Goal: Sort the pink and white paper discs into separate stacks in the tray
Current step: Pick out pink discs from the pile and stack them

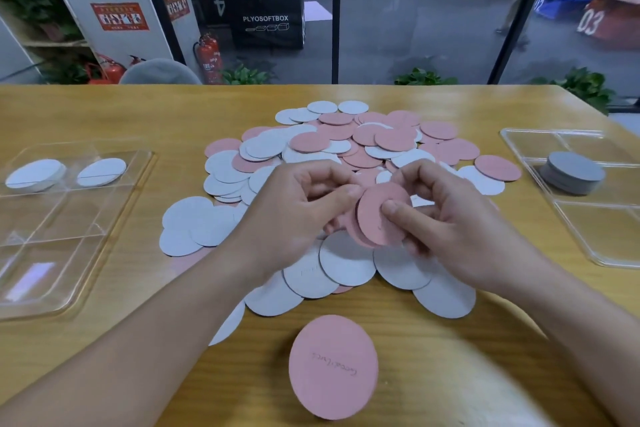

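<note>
Both hands are raised above the middle of the wooden surface (104, 114), over a loose heap of discs (346, 156). The left hand (301, 204) and right hand (440, 215) meet on a small held stack of pink discs (375, 218), tilted up on edge with its face toward the camera. Right thumb (398, 213) presses on the front disc, the other fingers curled behind. Left thumb and forefinger pinch the stack's upper left edge; the rest of that hand is curled. How many discs are in the held stack cannot be told; at least two edges show.

The heap mixes pink and white discs, overlapping, spread from the far middle of the surface to just under the hands. Whites dominate the near and left side, pinks the far right.

One lone pink disc (333, 367) lies flat near the front edge, apart from the heap, with faint handwriting on it, illegible.

Left clear tray (86, 246), divided into compartments: two far compartments each hold white discs (34, 174), the left pile looking thicker.

Right clear tray (602, 250), also divided: one stack of grey-looking discs (573, 172) in a middle compartment on its left side. Colour is uncertain in this light.

Beyond the surface: glass wall, black box (266, 19) marked PLYOSOFTBOX, red fire extinguisher (208, 57).
</note>
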Available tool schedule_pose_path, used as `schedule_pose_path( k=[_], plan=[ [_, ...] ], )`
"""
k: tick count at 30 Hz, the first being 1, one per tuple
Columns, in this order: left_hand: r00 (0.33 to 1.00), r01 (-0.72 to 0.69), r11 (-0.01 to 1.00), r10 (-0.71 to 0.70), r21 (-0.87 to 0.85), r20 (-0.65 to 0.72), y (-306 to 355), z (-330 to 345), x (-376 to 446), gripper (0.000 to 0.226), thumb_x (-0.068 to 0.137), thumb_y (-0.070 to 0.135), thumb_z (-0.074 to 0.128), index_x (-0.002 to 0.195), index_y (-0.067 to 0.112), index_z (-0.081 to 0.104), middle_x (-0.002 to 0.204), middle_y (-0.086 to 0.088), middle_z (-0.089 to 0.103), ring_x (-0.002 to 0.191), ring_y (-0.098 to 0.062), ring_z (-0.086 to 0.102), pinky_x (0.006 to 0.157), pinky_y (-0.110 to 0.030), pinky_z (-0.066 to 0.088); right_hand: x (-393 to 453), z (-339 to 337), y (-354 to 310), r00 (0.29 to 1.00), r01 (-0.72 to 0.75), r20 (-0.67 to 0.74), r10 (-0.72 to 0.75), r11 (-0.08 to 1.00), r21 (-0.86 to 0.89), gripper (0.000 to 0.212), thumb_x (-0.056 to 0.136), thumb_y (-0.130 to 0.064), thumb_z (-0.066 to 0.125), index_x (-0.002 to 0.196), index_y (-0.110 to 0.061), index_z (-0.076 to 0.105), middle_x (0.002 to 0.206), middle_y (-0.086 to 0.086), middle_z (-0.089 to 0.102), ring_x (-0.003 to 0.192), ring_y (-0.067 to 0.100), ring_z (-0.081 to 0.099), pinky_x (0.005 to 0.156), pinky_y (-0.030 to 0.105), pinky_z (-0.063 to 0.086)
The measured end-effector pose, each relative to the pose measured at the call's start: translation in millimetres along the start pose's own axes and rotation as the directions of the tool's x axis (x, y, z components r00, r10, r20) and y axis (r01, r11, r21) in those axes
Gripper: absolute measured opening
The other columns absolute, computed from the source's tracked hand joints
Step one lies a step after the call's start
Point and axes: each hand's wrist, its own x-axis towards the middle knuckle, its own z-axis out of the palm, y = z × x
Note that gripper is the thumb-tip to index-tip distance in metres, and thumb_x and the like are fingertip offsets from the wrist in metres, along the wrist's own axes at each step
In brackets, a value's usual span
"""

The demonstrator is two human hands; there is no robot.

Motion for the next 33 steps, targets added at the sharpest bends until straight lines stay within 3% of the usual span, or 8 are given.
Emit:
schedule_pose_path(
  k=[5, 7, 10, 13, 20, 25, 30, 33],
  plan=[
    [0.999, -0.036, 0.971, 0.036, 0.236, 0.005, -6, 1, -2, 0.022, 0.11, 0.013, 0.064, 0.11, 0.024, 0.084, 0.085, 0.005, 0.077, 0.077, -0.015, 0.07, 0.074, -0.031, 0.059, 3, -10, 4, 0.998, 0.039, 0.063, -0.031, 0.991, -0.129, 0.017, 0.112, -0.019, 0.063, 0.103, -0.008, 0.073, 0.073, 0.014, 0.061, 0.056, 0.017, 0.051, 0.055, 0.037, 0.042],
    [0.997, -0.037, 0.88, 0.062, 0.474, -0.038, -9, 3, -3, 0.006, 0.104, 0.034, 0.074, 0.104, 0.035, 0.08, 0.093, 0.009, 0.073, 0.084, -0.012, 0.068, 0.077, -0.029, 0.056, 6, -15, 7, 1.0, 0.007, -0.011, -0.01, 0.982, -0.191, 0.022, 0.11, -0.02, 0.062, 0.094, -0.005, 0.066, 0.076, 0.019, 0.059, 0.058, 0.02, 0.051, 0.055, 0.04, 0.043],
    [0.999, -0.031, 0.714, -0.008, 0.7, 0.051, -11, 7, -6, 0.024, 0.093, 0.06, 0.076, 0.104, 0.038, 0.074, 0.103, 0.016, 0.063, 0.098, -0.005, 0.059, 0.081, -0.025, 0.049, 6, -20, 9, 0.995, -0.057, -0.088, 0.04, 0.979, -0.195, 0.019, 0.109, -0.018, 0.06, 0.094, -0.011, 0.069, 0.076, 0.006, 0.067, 0.064, 0.024, 0.069, 0.053, 0.04, 0.057],
    [0.995, -0.056, 0.639, -0.029, 0.767, 0.097, -11, 9, -6, 0.023, 0.094, 0.059, 0.076, 0.102, 0.038, 0.074, 0.101, 0.015, 0.058, 0.101, -0.004, 0.053, 0.079, -0.025, 0.043, 6, -22, 11, 0.993, -0.088, -0.098, 0.064, 0.959, -0.269, 0.018, 0.109, -0.022, 0.058, 0.099, -0.01, 0.068, 0.079, 0.013, 0.067, 0.074, 0.039, 0.069, 0.057, 0.052, 0.057],
    [0.988, 0.119, 0.862, -0.151, 0.492, 0.026, -7, -11, 0, 0.012, 0.092, 0.022, 0.082, 0.095, 0.031, 0.075, 0.082, 0.021, 0.069, 0.068, -0.002, 0.056, 0.068, -0.02, 0.049, 5, -17, 12, 0.995, -0.075, -0.084, 0.049, 0.935, -0.347, 0.021, 0.105, -0.035, 0.057, 0.101, -0.016, 0.067, 0.084, 0.008, 0.069, 0.077, 0.032, 0.07, 0.068, 0.055, 0.06],
    [0.988, 0.138, 0.943, -0.111, 0.302, -0.107, 0, -17, 3, 0.014, 0.095, 0.004, 0.077, 0.096, 0.018, 0.076, 0.083, -0.007, 0.069, 0.07, -0.015, 0.052, 0.061, -0.023, 0.05, 4, -15, 5, 0.993, -0.08, -0.105, 0.053, 0.957, -0.277, 0.02, 0.109, -0.022, 0.06, 0.093, -0.013, 0.067, 0.081, 0.011, 0.069, 0.064, 0.014, 0.075, 0.052, 0.024, 0.046],
    [0.991, 0.045, 0.986, -0.024, 0.16, -0.131, 1, -19, 0, 0.006, 0.104, 0.013, 0.074, 0.098, 0.01, 0.075, 0.092, -0.013, 0.076, 0.084, -0.032, 0.073, 0.078, -0.037, 0.061, 1, -14, -1, 0.993, -0.101, -0.075, 0.092, 0.988, -0.119, 0.021, 0.11, -0.014, 0.059, 0.093, -0.003, 0.066, 0.057, -0.007, 0.052, 0.048, 0.007, 0.054, 0.047, 0.015, 0.042],
    [0.995, 0.035, 0.984, -0.019, 0.173, -0.094, -1, -19, -8, 0.022, 0.103, 0.025, 0.078, 0.096, 0.005, 0.077, 0.098, -0.013, 0.08, 0.095, -0.037, 0.077, 0.09, -0.053, 0.064, -1, -15, -6, 0.99, -0.133, -0.06, 0.13, 0.99, -0.054, 0.021, 0.11, -0.013, 0.059, 0.093, -0.001, 0.064, 0.06, 0.001, 0.048, 0.053, 0.018, 0.041, 0.046, 0.015, 0.039]
  ],
)
